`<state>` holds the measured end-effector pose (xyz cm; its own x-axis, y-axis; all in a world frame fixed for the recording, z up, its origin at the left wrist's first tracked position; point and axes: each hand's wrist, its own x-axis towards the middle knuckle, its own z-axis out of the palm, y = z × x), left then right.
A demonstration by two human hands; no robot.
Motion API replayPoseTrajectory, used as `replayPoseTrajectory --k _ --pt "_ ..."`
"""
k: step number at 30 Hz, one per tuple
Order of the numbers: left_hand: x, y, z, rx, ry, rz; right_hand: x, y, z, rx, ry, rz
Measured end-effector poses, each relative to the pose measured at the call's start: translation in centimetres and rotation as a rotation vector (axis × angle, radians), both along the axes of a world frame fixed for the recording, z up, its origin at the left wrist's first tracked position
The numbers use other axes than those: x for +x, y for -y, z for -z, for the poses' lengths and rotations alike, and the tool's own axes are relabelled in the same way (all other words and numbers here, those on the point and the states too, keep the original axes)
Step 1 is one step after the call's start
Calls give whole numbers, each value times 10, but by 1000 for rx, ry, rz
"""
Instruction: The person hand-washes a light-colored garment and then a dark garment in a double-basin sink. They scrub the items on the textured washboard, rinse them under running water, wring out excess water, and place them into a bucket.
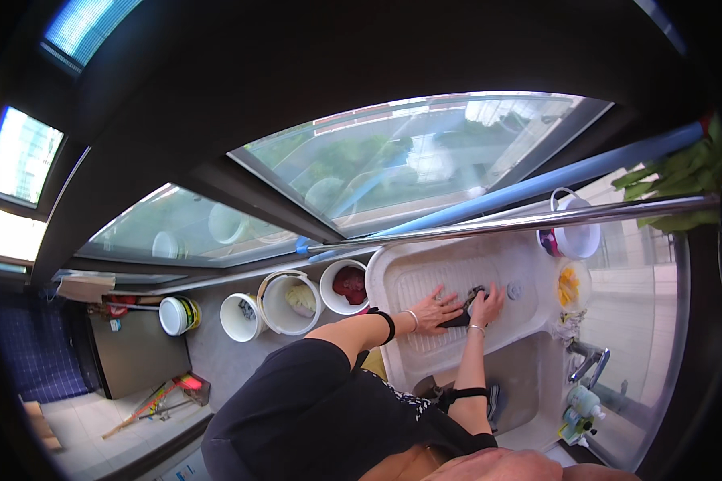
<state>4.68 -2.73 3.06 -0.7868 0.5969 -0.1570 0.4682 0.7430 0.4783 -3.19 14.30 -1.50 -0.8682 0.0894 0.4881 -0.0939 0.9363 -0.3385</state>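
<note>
My left hand (pixel 435 311) lies over the white ribbed washboard (pixel 415 282) moulded into the sink basin. Its fingers are stretched and spread, their tips against a small dark wet cloth (pixel 458 320), perhaps a sock. On the other side of the cloth, my right hand (pixel 487 305) has its fingers bent round the bunched part, which is partly hidden under them. The basin's round metal drain (pixel 514 290) is just right of my right hand. Both wrists wear bracelets, and black bands circle my arms.
White buckets with a dark red cloth (pixel 349 286), a pale cloth (pixel 301 300) and grey things stand left. A second basin (pixel 525 373) adjoins nearer me. Right are a tap (pixel 590 362), pump bottles (pixel 582 413) and yellow things (pixel 568 285). A metal rail (pixel 537 219) crosses behind.
</note>
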Motion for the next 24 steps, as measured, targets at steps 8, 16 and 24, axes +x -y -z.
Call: replayPoseTrajectory --k 8,16,24 --pt "-3 1 3 -48 -56 -16 90 54 -23 -64 70 -271" --pt "-1 -5 3 -137 -94 -79 15 13 -32 -288 644 -38" --pt "-4 -2 13 -25 -27 -20 47 34 -18 -312 435 -54"
